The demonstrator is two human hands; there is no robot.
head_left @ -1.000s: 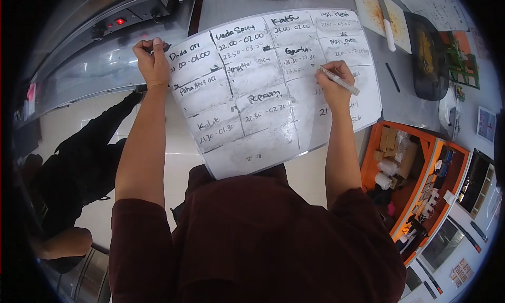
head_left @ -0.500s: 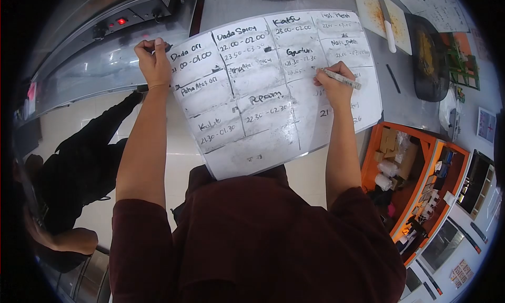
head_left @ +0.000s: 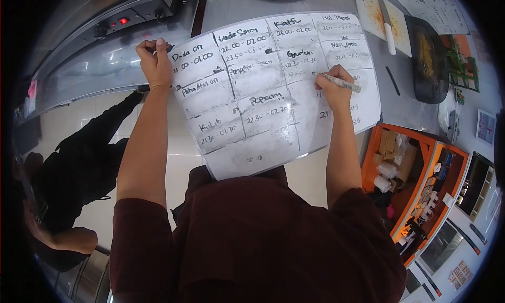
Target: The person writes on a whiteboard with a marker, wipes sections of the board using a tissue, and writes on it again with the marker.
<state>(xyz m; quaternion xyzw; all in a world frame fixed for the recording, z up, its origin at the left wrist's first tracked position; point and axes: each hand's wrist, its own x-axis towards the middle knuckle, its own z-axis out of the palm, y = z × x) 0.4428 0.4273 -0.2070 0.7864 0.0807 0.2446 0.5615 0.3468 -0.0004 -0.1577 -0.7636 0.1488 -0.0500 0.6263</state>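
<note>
A whiteboard, ruled into boxes with handwritten names and times, leans between my body and the steel counter. In my right hand is a marker with a pale barrel, its tip on or close to the board in the box headed "Garlen" or similar. My left hand is closed at the board's upper left corner, beside the "Dada Ori" box. A small dark thing shows at its fingertips; I cannot make out what it is.
A dark pen lies on the counter right of the board. Beyond are a knife on a stained cutting board and a black tray. An orange cabinet stands at right. A person in black is at left.
The marker's tip has shifted slightly downward with my right hand. My left hand keeps its place at the board's corner.
</note>
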